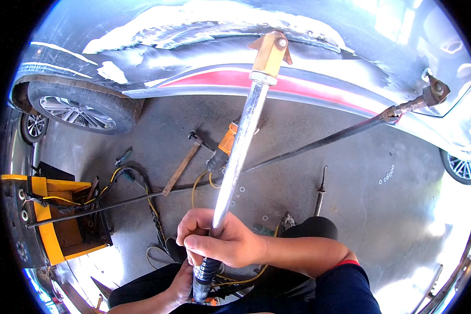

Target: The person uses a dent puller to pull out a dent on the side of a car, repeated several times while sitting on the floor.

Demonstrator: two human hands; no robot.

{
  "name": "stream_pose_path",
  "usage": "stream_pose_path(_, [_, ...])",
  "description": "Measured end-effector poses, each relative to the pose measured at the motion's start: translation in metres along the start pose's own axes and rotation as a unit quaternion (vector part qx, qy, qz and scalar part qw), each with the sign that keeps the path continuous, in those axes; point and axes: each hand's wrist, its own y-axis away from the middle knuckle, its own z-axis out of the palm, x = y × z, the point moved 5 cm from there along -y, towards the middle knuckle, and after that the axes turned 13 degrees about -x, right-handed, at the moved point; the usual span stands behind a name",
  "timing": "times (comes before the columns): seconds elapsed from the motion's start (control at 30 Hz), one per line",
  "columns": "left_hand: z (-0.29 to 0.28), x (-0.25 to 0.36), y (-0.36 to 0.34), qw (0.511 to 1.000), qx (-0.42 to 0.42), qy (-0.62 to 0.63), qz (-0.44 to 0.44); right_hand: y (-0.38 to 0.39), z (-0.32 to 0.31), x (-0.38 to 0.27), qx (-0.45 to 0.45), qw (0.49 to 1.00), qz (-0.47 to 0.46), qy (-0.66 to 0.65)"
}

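Note:
My right hand is closed round a long chrome rod that runs up from the lower middle. The rod ends in an orange metal head at the scuffed, white-patched panel of a grey car; whether it touches the metal is hard to tell. Below the right hand, my left hand is closed on the tool's black ribbed handle, partly hidden by my forearms and clothing. A long dark bar crosses behind the rod, with a clamp at the panel on the right.
A wheel is at upper left, a yellow-and-black cart with cables at left. On the grey floor lie a hammer, an orange power tool, a thin metal tool and several small rings.

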Motion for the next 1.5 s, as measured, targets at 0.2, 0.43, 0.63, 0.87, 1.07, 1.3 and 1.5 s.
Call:
stream_pose_path(0.2, [0.005,0.004,-0.001,1.000,0.002,-0.005,0.015,-0.001,0.000,0.004,-0.020,1.000,0.004,-0.021])
stream_pose_path(0.43, [-0.005,-0.001,0.005,0.999,0.028,-0.024,0.013,-0.001,0.001,0.001,-0.032,0.999,-0.002,-0.030])
stream_pose_path(0.63, [-0.016,-0.008,0.005,0.999,0.044,-0.005,0.032,-0.002,0.000,0.000,-0.049,0.998,-0.010,-0.027])
stream_pose_path(0.87, [-0.020,-0.012,0.003,0.999,0.048,0.015,0.018,-0.001,0.000,0.001,-0.050,0.998,-0.021,-0.036])
stream_pose_path(1.07, [-0.024,-0.015,0.006,0.997,0.070,-0.009,0.008,-0.002,0.000,0.001,-0.046,0.999,0.002,-0.026])
stream_pose_path(1.3, [0.008,-0.002,0.000,0.983,-0.008,0.181,0.022,0.000,0.001,0.000,-0.031,0.999,0.003,-0.031])
stream_pose_path(1.5, [-0.025,-0.022,0.008,0.993,0.100,0.058,0.032,-0.023,-0.014,-0.056,0.001,0.998,-0.067,0.019])
